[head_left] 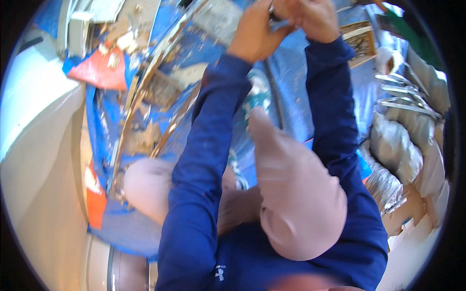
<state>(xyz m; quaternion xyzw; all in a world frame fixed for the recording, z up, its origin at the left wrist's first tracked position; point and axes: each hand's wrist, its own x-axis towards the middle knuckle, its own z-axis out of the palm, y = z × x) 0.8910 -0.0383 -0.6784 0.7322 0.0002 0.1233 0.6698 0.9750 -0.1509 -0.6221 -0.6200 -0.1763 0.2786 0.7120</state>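
Both my arms, in dark blue sleeves, reach to the top edge of the view. There my left hand (253, 35) and my right hand (318, 20) meet, with their fingers bent together. A small dark thing (275, 13) shows between them, partly covered by the fingers. Its kind is unclear, since the hands are blurred and cut by the picture's edge. My bent knee (303, 213) in pale pink trousers is below the hands. A green and white shoe (258, 92) rests on the blue tarp (291, 102) just beneath them.
Long wooden strips (141, 97), broken boards and debris litter the tarp at left. A red-orange sheet (102, 70) lies near them. To the right are a shallow wooden box (358, 43) and silver foil-wrapped bundles (395, 145). A pale wall (43, 145) stands far left.
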